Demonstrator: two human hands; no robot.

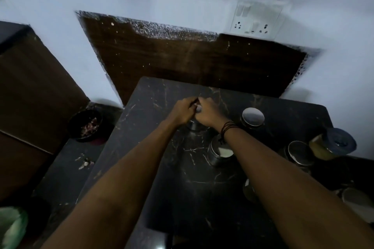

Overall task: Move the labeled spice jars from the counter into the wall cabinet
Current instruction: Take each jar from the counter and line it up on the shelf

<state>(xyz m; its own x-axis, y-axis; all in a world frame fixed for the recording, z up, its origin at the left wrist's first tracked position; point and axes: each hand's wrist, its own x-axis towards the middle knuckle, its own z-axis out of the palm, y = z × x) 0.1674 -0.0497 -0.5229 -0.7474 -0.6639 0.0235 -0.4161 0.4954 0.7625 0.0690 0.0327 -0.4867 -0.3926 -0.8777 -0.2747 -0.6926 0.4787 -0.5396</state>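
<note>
Spice jars stand on the dark marble counter (166, 178), and I count four steel ones plainly. One steel jar (194, 125) sits mid-counter under both hands; the left hand (183, 110) and right hand (208, 112) meet over its top, fingers curled around it, though the blur hides how firmly. A second, lidded jar (253, 117) stands just right of the hands. A third jar (219, 152) sits beneath the right wrist, which wears dark thread bands (227, 127). A fourth (299, 152) stands at the right edge, touching one blue-capped yellow tub (332, 143) lying tilted. One socket plate (259, 19) is on the wall.
</note>
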